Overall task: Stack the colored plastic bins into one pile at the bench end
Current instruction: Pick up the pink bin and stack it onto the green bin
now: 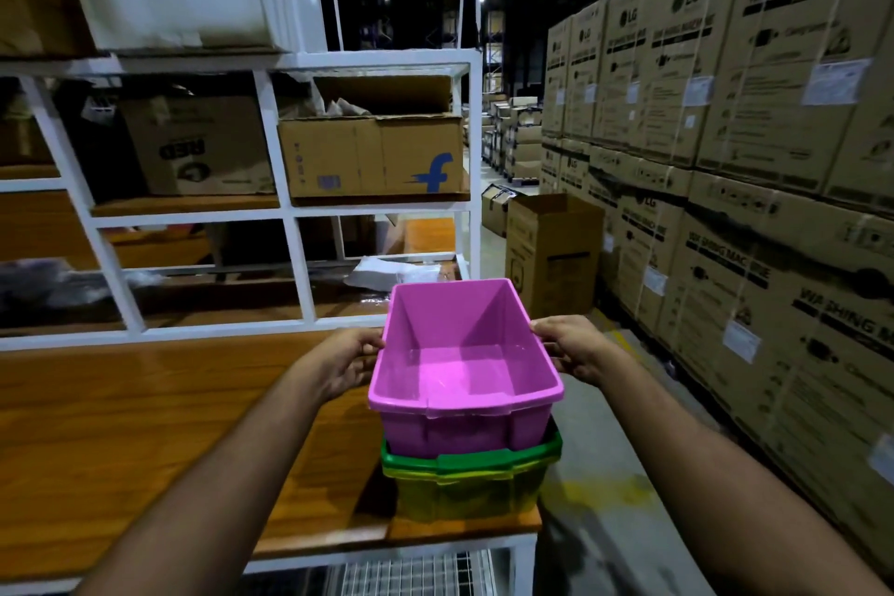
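Observation:
A pink plastic bin (462, 368) sits partly inside a green bin (476, 459), which is nested in a yellow-green bin (467, 494). The pile stands at the right end of the wooden bench (159, 431). My left hand (348, 361) grips the pink bin's left rim, with its fingers curled over the edge. On the opposite rim, my right hand (571, 346) holds the bin the same way. The pink bin is empty and sits a little tilted in the green one.
A white metal shelf frame (285, 213) rises behind the bench, holding cardboard boxes (370, 155). Tall stacks of washing-machine cartons (754, 150) line the right side of the aisle. An open brown carton (551, 247) stands on the floor beyond the bench end.

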A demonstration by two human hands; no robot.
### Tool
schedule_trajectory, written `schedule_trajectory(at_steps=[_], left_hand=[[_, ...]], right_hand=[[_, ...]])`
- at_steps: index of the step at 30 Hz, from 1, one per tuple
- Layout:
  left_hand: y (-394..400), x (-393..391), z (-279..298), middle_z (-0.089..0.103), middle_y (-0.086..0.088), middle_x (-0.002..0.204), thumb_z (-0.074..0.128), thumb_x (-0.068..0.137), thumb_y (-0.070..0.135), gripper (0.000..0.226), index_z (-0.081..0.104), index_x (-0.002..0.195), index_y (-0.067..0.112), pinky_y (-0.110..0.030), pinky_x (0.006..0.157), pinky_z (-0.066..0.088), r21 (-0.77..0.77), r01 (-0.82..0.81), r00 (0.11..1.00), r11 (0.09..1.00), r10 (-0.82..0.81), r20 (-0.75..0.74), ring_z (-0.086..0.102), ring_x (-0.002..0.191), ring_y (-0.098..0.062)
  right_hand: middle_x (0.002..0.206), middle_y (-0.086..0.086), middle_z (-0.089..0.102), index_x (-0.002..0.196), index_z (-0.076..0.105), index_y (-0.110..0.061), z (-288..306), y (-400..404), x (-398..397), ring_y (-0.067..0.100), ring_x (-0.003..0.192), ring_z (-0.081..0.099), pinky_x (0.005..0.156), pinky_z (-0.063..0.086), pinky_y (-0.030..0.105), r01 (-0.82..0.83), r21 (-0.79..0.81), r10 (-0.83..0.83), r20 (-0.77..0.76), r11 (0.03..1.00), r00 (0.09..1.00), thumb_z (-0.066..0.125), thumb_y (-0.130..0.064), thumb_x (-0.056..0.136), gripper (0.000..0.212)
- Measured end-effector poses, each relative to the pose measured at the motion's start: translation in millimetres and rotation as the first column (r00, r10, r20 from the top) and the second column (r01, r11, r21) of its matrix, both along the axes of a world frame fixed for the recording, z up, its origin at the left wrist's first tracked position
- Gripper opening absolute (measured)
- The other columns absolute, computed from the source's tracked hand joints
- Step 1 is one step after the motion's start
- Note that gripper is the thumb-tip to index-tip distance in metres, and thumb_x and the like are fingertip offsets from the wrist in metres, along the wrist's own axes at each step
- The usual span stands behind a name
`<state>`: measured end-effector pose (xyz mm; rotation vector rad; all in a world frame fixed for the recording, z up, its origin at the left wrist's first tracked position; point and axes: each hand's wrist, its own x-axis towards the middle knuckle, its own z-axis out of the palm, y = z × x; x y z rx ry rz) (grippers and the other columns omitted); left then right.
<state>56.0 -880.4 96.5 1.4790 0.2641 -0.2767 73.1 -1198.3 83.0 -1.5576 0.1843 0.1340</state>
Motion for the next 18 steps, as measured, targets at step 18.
schedule_trajectory(at_steps=[18], left_hand=[[20.4,-62.9,-8.2,0.065,-0.009,0.087,0.055,0.095,0.015,0.016,0.063,0.108,0.012,-0.029,0.058,0.050,0.257,-0.119,0.982,0.959,0.075,0.174,0.058,0.067,-0.017]], right_hand=[[0.113,0.002,0.063,0.129,0.060,-0.014,19.8,45.7,-50.3,0.014,0.096,0.059,0.080,0.050,0.026,0.101,-0.896,0.275,0.238,0.432,0.931,0.061,-0.023,0.091,0.039]])
